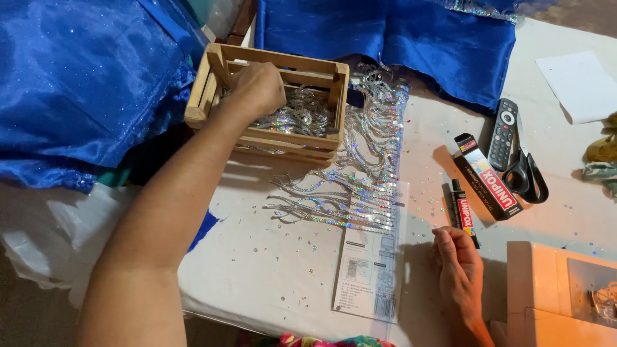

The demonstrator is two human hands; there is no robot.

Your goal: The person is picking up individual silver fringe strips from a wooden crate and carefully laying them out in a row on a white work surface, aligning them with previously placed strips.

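The left hand (257, 87) is down inside a small wooden crate (209, 96), its fingers curled into the heap of silver sequin strings (302, 115) lying there; whether they actually pinch a strand I cannot tell, since the knuckles hide the tips. The crate sits at the far edge of a white tabletop (276, 270), just against a mound of shiny blue fabric (83, 90). Past the fingers, more sequin fringe (360, 186) spills over the crate's side and fans out across the table, its ends lying on a printed paper sheet (369, 270).

The right hand (457, 270) rests on the table near the sheet, fingers loosely bent and holding nothing. Just beyond its fingertips lies a glue tube (464, 212), then its box (488, 177), black scissors (527, 170) and a remote control (503, 133). Loose sequins speckle the whole surface. A peach-coloured machine (553, 295) stands beside the wrist. More blue cloth (398, 38) drapes the far side.
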